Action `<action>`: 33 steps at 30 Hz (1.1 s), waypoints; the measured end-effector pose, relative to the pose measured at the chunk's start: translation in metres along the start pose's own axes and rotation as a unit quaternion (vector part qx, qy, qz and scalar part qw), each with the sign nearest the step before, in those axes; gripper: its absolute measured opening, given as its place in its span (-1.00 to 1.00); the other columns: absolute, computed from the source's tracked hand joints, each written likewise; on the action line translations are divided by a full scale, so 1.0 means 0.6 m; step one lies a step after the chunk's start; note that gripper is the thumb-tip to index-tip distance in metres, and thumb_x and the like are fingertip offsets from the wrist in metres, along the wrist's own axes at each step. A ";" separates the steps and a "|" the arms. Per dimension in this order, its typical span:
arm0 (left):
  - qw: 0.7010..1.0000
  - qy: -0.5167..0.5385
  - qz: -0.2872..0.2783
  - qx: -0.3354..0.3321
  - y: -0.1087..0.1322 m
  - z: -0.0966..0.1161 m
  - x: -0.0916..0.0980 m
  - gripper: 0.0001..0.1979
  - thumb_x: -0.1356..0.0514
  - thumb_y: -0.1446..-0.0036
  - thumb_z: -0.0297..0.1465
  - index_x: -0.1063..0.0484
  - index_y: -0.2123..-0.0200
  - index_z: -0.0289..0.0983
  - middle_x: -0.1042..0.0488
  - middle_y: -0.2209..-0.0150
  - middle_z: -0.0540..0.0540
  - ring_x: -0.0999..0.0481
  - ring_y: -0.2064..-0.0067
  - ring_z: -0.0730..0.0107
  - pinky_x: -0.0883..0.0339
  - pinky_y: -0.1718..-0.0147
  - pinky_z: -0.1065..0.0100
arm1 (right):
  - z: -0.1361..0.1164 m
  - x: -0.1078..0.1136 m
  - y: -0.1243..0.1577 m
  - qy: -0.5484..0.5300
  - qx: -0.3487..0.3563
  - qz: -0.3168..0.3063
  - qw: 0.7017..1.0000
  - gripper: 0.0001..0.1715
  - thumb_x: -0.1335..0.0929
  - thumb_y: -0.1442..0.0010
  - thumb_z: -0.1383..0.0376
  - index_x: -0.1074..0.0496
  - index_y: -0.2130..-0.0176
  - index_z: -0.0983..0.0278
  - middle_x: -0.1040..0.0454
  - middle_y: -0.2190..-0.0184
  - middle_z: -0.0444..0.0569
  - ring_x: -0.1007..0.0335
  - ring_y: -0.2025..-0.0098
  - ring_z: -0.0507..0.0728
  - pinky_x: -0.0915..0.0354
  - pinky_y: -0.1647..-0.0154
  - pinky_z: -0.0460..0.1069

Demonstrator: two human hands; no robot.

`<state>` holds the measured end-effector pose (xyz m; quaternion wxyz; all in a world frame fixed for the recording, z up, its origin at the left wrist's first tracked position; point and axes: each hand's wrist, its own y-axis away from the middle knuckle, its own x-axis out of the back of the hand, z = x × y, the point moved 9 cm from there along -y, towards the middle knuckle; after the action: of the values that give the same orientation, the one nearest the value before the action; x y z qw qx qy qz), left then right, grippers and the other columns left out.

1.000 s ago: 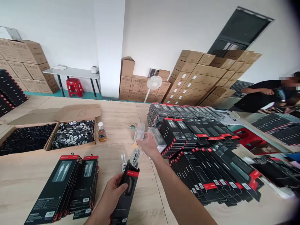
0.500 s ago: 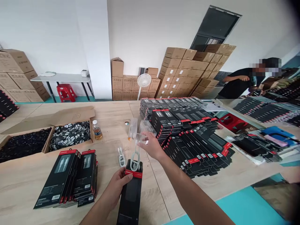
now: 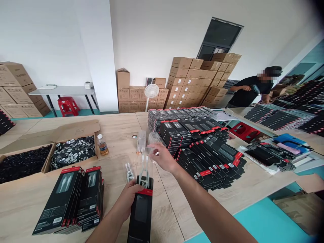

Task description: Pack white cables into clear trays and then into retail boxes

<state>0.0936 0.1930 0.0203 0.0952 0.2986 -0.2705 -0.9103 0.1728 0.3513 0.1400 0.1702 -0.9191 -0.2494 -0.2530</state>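
My left hand (image 3: 128,199) grips a tall black retail box (image 3: 140,211) with a red band near its upper end. Rising from that box is a clear plastic sleeve (image 3: 143,168) holding a coiled white cable (image 3: 144,177). My right hand (image 3: 164,158) pinches the sleeve's top end. A small loose white cable bundle (image 3: 129,172) lies on the wooden table just left of the sleeve. Beyond my right fingers stand more clear plastic sleeves (image 3: 141,141).
Black boxes stand stacked at left (image 3: 67,199) and in a large pile at right (image 3: 202,148). Open cartons hold dark items (image 3: 73,152). A bottle (image 3: 102,145) stands nearby. A person (image 3: 249,91) works at the back right, beyond the table. Cartons line the wall.
The view has swung and levelled out, so the room sits lower and further left. The black box now stands straighter, with the cable sleeve more upright above it.
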 end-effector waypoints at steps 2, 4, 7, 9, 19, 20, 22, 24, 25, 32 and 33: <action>1.000 -0.004 -0.019 -0.015 0.005 0.001 0.007 -0.68 -0.32 0.16 -0.35 -0.45 0.26 -0.27 -0.52 0.45 0.00 -0.45 0.47 0.40 -0.28 0.46 0.39 | 0.005 -0.020 0.020 0.007 -0.005 -0.021 1.000 -0.72 -0.38 -0.09 0.28 -0.50 0.15 0.23 -0.41 0.19 -0.06 -0.37 0.31 0.03 -0.36 0.17 0.01; 0.998 -0.012 -0.033 -0.042 0.010 0.002 0.020 -0.65 -0.30 0.13 -0.37 -0.44 0.19 -0.25 -0.52 0.37 0.00 -0.47 0.39 0.40 -0.29 0.38 0.39 | 0.012 -0.054 0.054 0.000 -0.013 -0.064 0.998 -0.83 -0.36 -0.13 0.25 -0.53 0.28 0.24 -0.43 0.17 -0.02 -0.39 0.21 0.09 -0.34 0.10 0.04; 0.995 -0.031 -0.038 -0.090 0.017 0.003 0.046 -0.53 -0.24 0.14 -0.48 -0.36 0.06 -0.23 -0.52 0.28 -0.01 -0.47 0.30 0.39 -0.28 0.28 0.39 | 0.022 -0.102 0.117 -0.029 -0.027 -0.121 0.992 -0.77 -0.32 -0.20 0.19 -0.54 0.34 0.22 -0.40 -0.01 0.05 -0.33 -0.06 0.19 -0.23 -0.11 0.15; 0.991 -0.047 -0.035 -0.119 0.022 0.002 0.060 -0.39 -0.25 0.12 -0.49 -0.24 -0.06 -0.20 -0.50 0.20 -0.03 -0.48 0.23 0.34 -0.30 0.21 0.34 | 0.032 -0.116 0.150 -0.052 -0.045 -0.118 0.991 -0.76 -0.30 -0.23 0.17 -0.55 0.27 0.18 -0.33 -0.13 0.04 -0.20 -0.20 0.22 -0.12 -0.22 0.21; 0.970 -0.157 -0.064 -0.176 0.032 0.007 0.058 -0.40 -0.31 -0.02 -0.28 -0.17 -0.10 -0.11 -0.43 0.03 -0.11 -0.48 0.17 0.29 -0.34 0.16 0.26 | 0.065 -0.146 0.203 -0.173 -0.104 -0.039 0.979 -0.67 -0.28 -0.23 0.11 -0.41 0.05 0.15 -0.43 0.09 -0.01 -0.39 0.08 0.14 -0.34 0.07 0.05; 0.968 -0.163 -0.063 -0.178 0.033 0.008 0.058 -0.41 -0.32 -0.01 -0.27 -0.19 -0.09 -0.12 -0.44 0.04 -0.11 -0.48 0.17 0.30 -0.34 0.15 0.27 | 0.059 -0.144 0.203 -0.161 -0.092 -0.038 0.982 -0.69 -0.28 -0.23 0.10 -0.43 0.09 0.15 -0.43 0.10 -0.01 -0.38 0.06 0.15 -0.32 0.06 0.05; 0.964 -0.179 -0.053 -0.187 0.034 0.011 0.061 -0.47 -0.32 -0.01 -0.26 -0.26 -0.05 -0.14 -0.45 0.09 -0.09 -0.47 0.18 0.31 -0.32 0.15 0.29 | 0.050 -0.142 0.202 -0.145 -0.083 -0.049 0.985 -0.72 -0.28 -0.23 0.10 -0.48 0.19 0.17 -0.44 0.17 -0.04 -0.36 0.09 0.14 -0.30 0.05 0.04; 0.960 -0.198 -0.046 -0.192 0.034 0.011 0.064 -0.58 -0.28 -0.04 -0.20 -0.34 0.04 -0.18 -0.47 0.16 -0.07 -0.44 0.22 0.33 -0.30 0.21 0.33 | 0.050 -0.145 0.204 -0.152 -0.098 -0.075 0.981 -0.72 -0.27 -0.24 0.11 -0.49 0.25 0.20 -0.45 0.27 -0.07 -0.37 0.16 0.13 -0.29 0.08 0.04; 0.958 -0.206 -0.045 -0.192 0.033 0.010 0.064 -0.62 -0.26 -0.05 -0.17 -0.38 0.09 -0.19 -0.47 0.19 -0.06 -0.43 0.25 0.35 -0.30 0.25 0.35 | 0.052 -0.148 0.207 -0.160 -0.107 -0.083 0.978 -0.72 -0.27 -0.24 0.12 -0.49 0.27 0.21 -0.45 0.30 -0.07 -0.37 0.18 0.13 -0.29 0.09 0.04; 0.944 -0.248 0.018 -0.214 0.017 0.013 0.088 -0.63 -0.25 -0.02 -0.06 -0.50 0.24 -0.22 -0.52 0.20 -0.08 -0.47 0.11 0.19 -0.34 0.14 0.32 | 0.092 -0.154 0.246 -0.259 -0.169 0.068 0.949 -0.64 -0.37 -0.11 0.20 -0.37 0.06 0.17 -0.45 0.13 -0.06 -0.40 0.31 0.07 -0.33 0.22 0.01; 0.940 -0.251 0.034 -0.229 0.012 0.016 0.096 -0.62 -0.28 0.03 -0.05 -0.51 0.29 -0.22 -0.53 0.16 -0.10 -0.46 0.04 0.13 -0.33 0.08 0.30 | 0.097 -0.157 0.249 -0.262 -0.169 0.075 0.947 -0.67 -0.36 -0.12 0.18 -0.39 0.08 0.18 -0.46 0.18 -0.07 -0.41 0.30 0.09 -0.33 0.23 0.01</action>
<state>0.0418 0.1719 0.0026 0.1207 0.0212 -0.0796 -0.9893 0.2056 0.2193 0.0129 -0.0409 -0.9843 -0.1693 -0.0280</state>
